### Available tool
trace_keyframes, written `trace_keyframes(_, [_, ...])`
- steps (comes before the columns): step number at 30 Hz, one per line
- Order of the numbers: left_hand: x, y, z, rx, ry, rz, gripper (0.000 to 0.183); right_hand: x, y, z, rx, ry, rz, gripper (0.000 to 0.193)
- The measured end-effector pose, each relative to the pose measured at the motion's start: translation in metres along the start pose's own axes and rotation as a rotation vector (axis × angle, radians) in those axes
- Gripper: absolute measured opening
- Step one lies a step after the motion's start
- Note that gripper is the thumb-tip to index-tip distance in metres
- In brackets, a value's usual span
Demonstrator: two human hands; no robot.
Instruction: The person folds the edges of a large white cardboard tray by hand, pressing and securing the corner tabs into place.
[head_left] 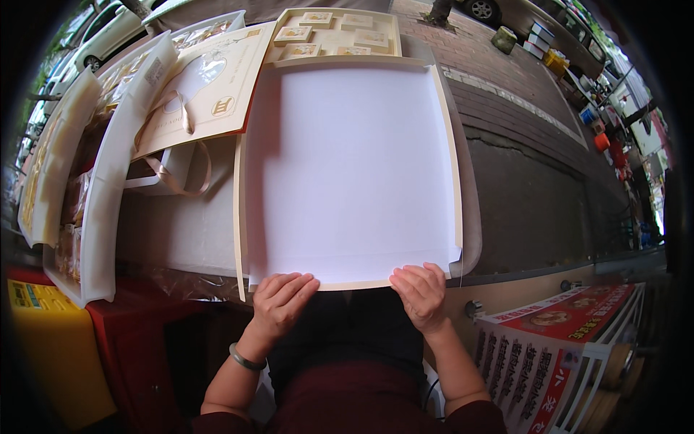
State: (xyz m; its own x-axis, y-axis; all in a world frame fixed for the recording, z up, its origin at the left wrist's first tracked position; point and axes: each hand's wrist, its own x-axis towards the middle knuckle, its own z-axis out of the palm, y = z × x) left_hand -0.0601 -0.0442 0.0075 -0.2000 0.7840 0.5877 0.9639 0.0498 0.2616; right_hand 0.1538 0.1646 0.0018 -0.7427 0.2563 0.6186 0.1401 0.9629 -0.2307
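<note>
A large shallow cardboard box [354,173] with a white inside and cream rim lies on the grey table before me. My left hand [283,300] is closed over the left part of its near wall, fingers bent over the edge and the thumb hidden. Over the right part of the same wall, my right hand [421,291] is curled in the same way. Near the right hand, a white flap [455,254] stands at the box's near right corner. Nothing lies inside the box.
Behind the box sits a cream tray [396,45] with several small printed packs. To the left, a cream gift bag [210,79] with ribbon leans beside white plastic trays [108,210] of wrapped goods. A yellow bin [54,347] and a red sign [578,318] flank the table.
</note>
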Motion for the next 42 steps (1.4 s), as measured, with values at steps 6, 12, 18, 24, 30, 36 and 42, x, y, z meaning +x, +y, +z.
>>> trace_keyframes(6, [0.011,-0.006,-0.008,-0.013,-0.051,0.020,0.021,0.013,0.006,-0.004,0.052,-0.009,-0.021,0.016])
trace_keyframes(12, [0.032,-0.011,-0.008,-0.091,-0.050,-0.074,0.014,0.035,0.012,-0.006,0.093,-0.030,0.053,0.015])
trace_keyframes(18, [0.035,-0.014,-0.007,-0.081,-0.036,-0.075,0.013,0.042,0.014,-0.007,0.126,-0.081,0.081,0.016])
trace_keyframes(24, [0.039,-0.014,-0.011,-0.008,-0.080,-0.105,0.013,0.048,0.011,-0.004,0.147,-0.088,0.134,0.013])
trace_keyframes(30, [0.047,-0.019,0.007,-0.029,-0.065,-0.115,0.019,0.050,0.022,-0.004,0.150,-0.109,0.174,0.012])
trace_keyframes(36, [0.039,-0.023,0.005,-0.065,-0.085,-0.226,0.028,0.050,0.021,0.004,0.199,-0.085,0.207,0.012])
trace_keyframes(42, [0.044,-0.019,0.010,0.001,-0.079,-0.200,0.029,0.042,0.024,0.009,0.160,-0.019,0.214,0.016])
